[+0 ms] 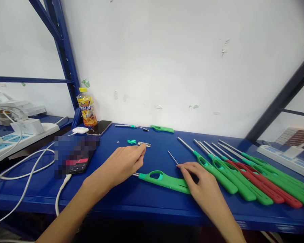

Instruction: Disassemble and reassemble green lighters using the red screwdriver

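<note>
My right hand (201, 180) pinches a thin metal rod (172, 158), which points up and left from the fingertips. My left hand (128, 160) is closed, its fingertips curled out of sight, so what they hold cannot be made out. Just beyond its knuckles lies a small metal-and-clear part (145, 144), beside a small teal trigger piece (131, 141). A green long-necked lighter (167, 182) lies on the blue table between my hands, its metal neck partly behind my left hand.
Several green lighters (218, 175) and red lighters (258, 180) lie in a row at right. At the back are a green casing half (162, 129) and a loose metal neck (123, 126). Phones (100, 128), cables (30, 173) and a drink bottle (87, 108) occupy the left.
</note>
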`<state>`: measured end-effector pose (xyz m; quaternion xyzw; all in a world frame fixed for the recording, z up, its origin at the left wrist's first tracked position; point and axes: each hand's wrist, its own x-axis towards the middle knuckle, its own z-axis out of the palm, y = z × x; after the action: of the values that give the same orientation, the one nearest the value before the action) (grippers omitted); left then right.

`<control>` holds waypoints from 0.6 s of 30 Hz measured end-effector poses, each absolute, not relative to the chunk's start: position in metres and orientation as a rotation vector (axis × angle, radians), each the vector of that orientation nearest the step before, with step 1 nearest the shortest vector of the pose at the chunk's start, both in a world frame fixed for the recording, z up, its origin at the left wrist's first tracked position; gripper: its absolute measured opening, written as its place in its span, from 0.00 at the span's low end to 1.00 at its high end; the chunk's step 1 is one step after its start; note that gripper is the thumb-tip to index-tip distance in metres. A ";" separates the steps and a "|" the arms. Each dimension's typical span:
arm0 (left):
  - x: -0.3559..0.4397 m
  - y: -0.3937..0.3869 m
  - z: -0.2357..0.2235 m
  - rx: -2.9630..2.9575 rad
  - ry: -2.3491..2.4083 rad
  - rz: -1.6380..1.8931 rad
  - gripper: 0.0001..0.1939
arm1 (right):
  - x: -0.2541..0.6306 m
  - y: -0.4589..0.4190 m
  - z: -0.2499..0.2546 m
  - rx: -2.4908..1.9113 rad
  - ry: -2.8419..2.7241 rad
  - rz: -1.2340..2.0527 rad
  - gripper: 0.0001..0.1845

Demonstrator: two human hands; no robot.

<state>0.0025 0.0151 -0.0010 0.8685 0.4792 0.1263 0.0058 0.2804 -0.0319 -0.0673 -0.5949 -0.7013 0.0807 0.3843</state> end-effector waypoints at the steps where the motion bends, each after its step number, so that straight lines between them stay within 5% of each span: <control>1: 0.004 0.014 0.000 2.723 1.478 0.404 0.08 | 0.281 -0.031 -0.068 -1.514 -1.780 0.196 0.19; 18: 0.009 0.010 -0.002 2.737 1.296 0.536 0.10 | 0.283 -0.029 -0.067 -1.463 -1.682 0.536 0.16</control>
<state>0.0095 0.0097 -0.0020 0.8895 0.4212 0.1741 0.0331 0.2827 -0.0289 -0.0666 -0.5813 -0.6686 0.2130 0.4118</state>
